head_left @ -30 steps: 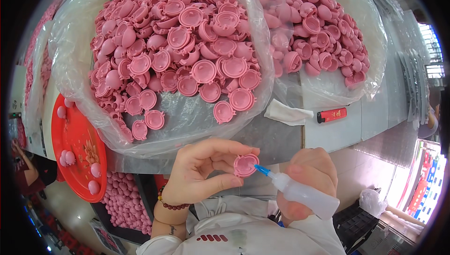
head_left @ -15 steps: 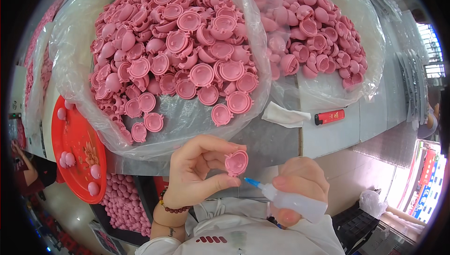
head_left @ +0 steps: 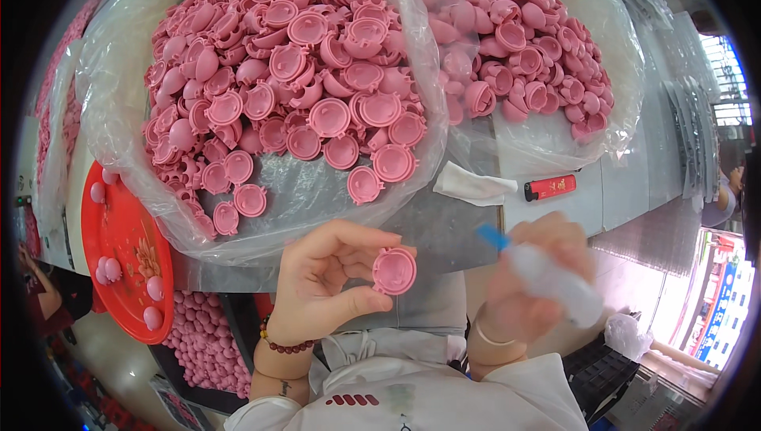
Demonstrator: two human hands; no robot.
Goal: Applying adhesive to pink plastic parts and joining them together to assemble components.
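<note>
My left hand pinches a pink plastic half-shell between thumb and fingers, its hollow side facing up toward me. To the right, my right hand is closed round a translucent white squeeze bottle with a blue tip; both are smeared by motion. The tip is apart from the half-shell and points up and to the left. Beyond my hands, a large heap of pink half-shells lies in an open clear plastic bag on the grey table.
Another heap of pink shells lies in a bag at the far right. Before it are a white cloth and a red lighter. A red tray with several pink balls stands left, above a dark crate of pink balls.
My right hand has swung the bottle up and right, away from the half-shell. My left hand has shifted slightly left and turned the half-shell's hollow more toward me.
</note>
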